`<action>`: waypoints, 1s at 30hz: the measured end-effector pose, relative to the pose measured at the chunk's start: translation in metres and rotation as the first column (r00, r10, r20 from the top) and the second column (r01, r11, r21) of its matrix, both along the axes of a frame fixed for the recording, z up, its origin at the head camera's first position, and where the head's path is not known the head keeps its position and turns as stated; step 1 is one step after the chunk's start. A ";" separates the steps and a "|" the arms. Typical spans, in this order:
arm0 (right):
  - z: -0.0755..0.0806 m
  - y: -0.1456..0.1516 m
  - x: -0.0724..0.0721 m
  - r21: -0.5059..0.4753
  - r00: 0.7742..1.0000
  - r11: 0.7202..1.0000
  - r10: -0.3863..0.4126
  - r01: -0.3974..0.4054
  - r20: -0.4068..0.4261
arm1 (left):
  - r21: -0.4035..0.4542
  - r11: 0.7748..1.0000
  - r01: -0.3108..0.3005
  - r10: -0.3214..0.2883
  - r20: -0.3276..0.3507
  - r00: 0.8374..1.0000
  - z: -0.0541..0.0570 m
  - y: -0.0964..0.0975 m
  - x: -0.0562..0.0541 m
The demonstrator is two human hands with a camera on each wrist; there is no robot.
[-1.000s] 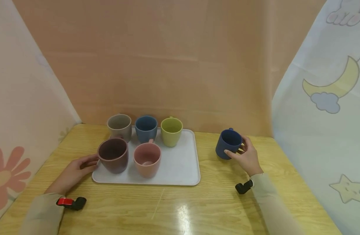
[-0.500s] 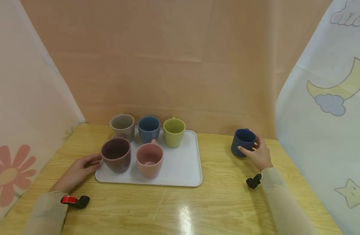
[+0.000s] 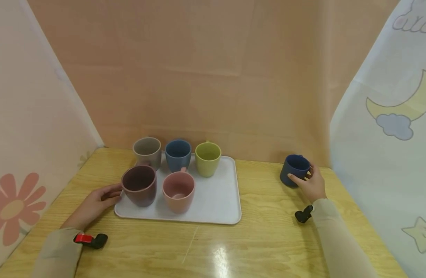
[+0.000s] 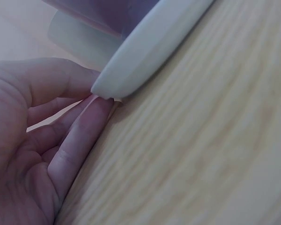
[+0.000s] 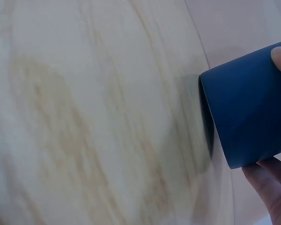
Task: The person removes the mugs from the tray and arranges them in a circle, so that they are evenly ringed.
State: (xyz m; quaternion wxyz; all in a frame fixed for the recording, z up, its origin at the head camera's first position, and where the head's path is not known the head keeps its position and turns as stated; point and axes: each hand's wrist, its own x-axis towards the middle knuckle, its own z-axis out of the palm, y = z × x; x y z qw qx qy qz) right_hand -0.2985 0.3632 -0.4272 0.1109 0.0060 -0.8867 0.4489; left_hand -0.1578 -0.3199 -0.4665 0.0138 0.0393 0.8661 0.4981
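My right hand point(image 3: 311, 186) grips a dark blue mug point(image 3: 290, 170), thumb on the near side and fingers round its right side. The mug is upright on the right of the table; in the right wrist view its base point(image 5: 208, 122) is right at the wood, with a dark strip of shadow along it. At the left, my left hand point(image 3: 95, 204) pinches the edge of a white tray point(image 4: 145, 51) between thumb and fingers. Beside that hand, a purple-brown mug point(image 3: 141, 193) stands on the tray, with a pink mug point(image 3: 178, 200) to its right.
Along the tray's back stand a grey mug point(image 3: 148, 156), a blue mug point(image 3: 178, 158) and a yellow-green mug point(image 3: 207, 164). A brown sheet point(image 3: 213, 77) rises behind the wooden table point(image 3: 157, 251). Printed white sheets hang at both sides.
My right hand has carried the dark blue mug to the right, away from the tray. The left hand has stayed at the tray's edge. The head view has shifted slightly.
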 end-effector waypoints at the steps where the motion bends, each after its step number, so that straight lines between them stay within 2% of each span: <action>1: -0.001 0.001 0.000 0.000 1.000 1.000 -0.003 0.003 0.001 | 0.000 1.000 0.001 -0.001 -0.003 1.000 0.000 0.000 0.000; 6: -0.002 0.007 0.001 0.027 1.000 1.000 0.010 -0.010 0.012 | 0.016 1.000 0.014 -0.014 -0.013 1.000 -0.001 0.000 0.000; 15: -0.005 0.022 -0.004 0.091 0.995 0.993 0.075 -0.080 0.059 | 0.006 1.000 0.012 -0.011 -0.019 1.000 0.002 0.001 0.001; 18: -0.007 0.023 -0.007 0.093 0.995 0.991 0.091 -0.096 0.050 | 0.003 1.000 0.008 -0.008 -0.024 1.000 0.003 0.001 0.001; 21: -0.006 0.022 -0.009 0.049 0.993 0.994 0.092 -0.096 0.074 | -0.007 1.000 0.006 -0.007 -0.027 1.000 0.003 0.001 0.001; 24: 0.000 0.018 -0.006 -0.028 0.990 0.997 0.069 -0.066 0.126 | -0.018 1.000 0.006 -0.007 -0.025 1.000 0.002 0.001 0.001; 26: 0.007 0.012 -0.003 -0.070 0.993 0.997 0.025 -0.017 0.119 | -0.021 1.000 0.003 -0.003 -0.018 1.000 0.001 0.001 0.001; 28: 0.015 0.005 0.002 -0.085 0.998 0.996 -0.026 0.031 0.064 | -0.024 1.000 -0.002 0.001 -0.009 1.000 0.001 0.001 0.001; 30: 0.022 -0.003 0.005 -0.055 0.996 0.995 -0.087 0.086 -0.032 | -0.028 1.000 -0.004 0.004 0.000 1.000 0.001 0.002 0.001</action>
